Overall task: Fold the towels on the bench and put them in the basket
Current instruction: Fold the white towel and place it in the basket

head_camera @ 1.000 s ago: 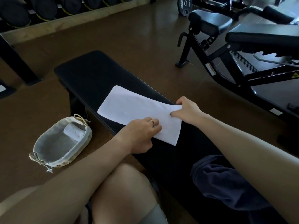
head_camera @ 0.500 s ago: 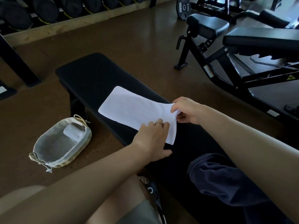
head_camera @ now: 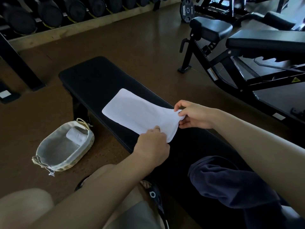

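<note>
A white towel [head_camera: 132, 111] lies lengthwise on the black padded bench [head_camera: 92, 80], its far end flat on the pad and its near end lifted off it. The right hand [head_camera: 194, 114] pinches the near right corner between thumb and fingertips and holds it raised above the pad. The left hand [head_camera: 153, 144] is closed on the near left edge of the same towel, knuckles up, with a ring on one finger. On the brown floor beside the bench, to the left, sits a cloth-lined wicker basket [head_camera: 49, 156] with one rolled white towel [head_camera: 76, 136] at its far end. A dark blue cloth [head_camera: 231, 182] lies bunched on the near part of the bench, under the right forearm.
</note>
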`<action>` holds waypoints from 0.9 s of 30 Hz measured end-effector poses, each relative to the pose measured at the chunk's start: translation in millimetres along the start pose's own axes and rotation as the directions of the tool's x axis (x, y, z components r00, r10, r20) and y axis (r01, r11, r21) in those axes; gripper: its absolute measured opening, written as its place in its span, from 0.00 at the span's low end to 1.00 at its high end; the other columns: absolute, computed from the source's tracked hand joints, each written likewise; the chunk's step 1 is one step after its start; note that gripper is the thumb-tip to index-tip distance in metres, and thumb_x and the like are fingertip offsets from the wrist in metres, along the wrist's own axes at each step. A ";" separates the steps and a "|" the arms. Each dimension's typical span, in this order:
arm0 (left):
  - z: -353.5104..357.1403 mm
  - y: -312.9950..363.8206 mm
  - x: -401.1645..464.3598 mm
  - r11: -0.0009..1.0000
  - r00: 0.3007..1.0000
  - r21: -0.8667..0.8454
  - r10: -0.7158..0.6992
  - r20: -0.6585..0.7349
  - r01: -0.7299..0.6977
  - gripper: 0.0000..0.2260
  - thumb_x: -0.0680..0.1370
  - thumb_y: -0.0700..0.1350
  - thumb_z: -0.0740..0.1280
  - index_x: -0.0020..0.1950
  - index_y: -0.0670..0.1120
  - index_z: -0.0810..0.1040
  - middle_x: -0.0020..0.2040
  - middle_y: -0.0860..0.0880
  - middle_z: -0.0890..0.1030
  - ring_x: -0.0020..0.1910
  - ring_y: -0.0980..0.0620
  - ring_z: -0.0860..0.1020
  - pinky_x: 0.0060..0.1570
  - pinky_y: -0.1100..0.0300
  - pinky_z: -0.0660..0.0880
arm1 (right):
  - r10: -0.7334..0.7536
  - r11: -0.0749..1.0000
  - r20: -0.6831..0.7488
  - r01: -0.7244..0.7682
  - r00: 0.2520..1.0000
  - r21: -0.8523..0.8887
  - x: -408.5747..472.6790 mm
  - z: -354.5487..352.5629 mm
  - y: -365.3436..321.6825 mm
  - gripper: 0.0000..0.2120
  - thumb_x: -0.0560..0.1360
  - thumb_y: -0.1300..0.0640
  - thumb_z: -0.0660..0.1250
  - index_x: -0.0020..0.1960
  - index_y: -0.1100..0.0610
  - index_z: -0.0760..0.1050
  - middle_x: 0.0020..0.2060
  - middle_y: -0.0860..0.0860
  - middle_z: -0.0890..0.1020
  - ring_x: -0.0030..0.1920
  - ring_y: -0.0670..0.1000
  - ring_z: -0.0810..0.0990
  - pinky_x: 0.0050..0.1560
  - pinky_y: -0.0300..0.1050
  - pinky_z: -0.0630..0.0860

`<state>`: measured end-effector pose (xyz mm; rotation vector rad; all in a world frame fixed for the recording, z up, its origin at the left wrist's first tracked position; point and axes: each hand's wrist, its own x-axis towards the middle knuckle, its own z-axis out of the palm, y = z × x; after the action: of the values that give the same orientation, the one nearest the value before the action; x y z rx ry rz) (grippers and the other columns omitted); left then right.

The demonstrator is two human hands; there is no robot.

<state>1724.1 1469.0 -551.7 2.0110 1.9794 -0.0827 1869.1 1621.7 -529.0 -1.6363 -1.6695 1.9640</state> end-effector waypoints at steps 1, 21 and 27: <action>-4.1 -5.7 -2.1 0.998 1.000 -0.069 -0.006 0.007 0.006 0.15 0.83 0.50 0.55 0.60 0.43 0.77 0.64 0.43 0.73 0.56 0.44 0.76 0.56 0.49 0.76 | -0.007 1.000 0.001 0.007 1.000 0.000 0.1 -1.2 -0.1 0.13 0.82 0.68 0.58 0.62 0.56 0.73 0.62 0.62 0.74 0.47 0.56 0.79 0.44 0.46 0.83; -3.3 -35.3 -3.4 0.917 0.998 -0.395 -0.037 0.046 0.052 0.10 0.84 0.47 0.57 0.48 0.44 0.74 0.55 0.47 0.72 0.52 0.47 0.75 0.54 0.57 0.72 | -0.061 0.979 0.142 0.087 0.988 -0.185 23.8 -7.0 -18.0 0.17 0.77 0.74 0.62 0.59 0.63 0.83 0.55 0.58 0.85 0.57 0.55 0.85 0.57 0.46 0.82; -5.1 -63.0 8.8 0.806 0.972 -0.566 -0.048 0.231 0.175 0.14 0.83 0.46 0.62 0.60 0.39 0.81 0.67 0.53 0.71 0.61 0.53 0.73 0.56 0.64 0.66 | -0.083 0.961 0.070 0.098 0.994 -0.257 37.8 1.1 -15.7 0.05 0.77 0.60 0.72 0.50 0.59 0.86 0.45 0.56 0.82 0.47 0.53 0.80 0.49 0.44 0.77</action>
<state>1661.6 1478.2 -560.6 1.4242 1.7125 0.2548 1844.0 1651.5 -541.6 -1.5587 -2.0621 1.8317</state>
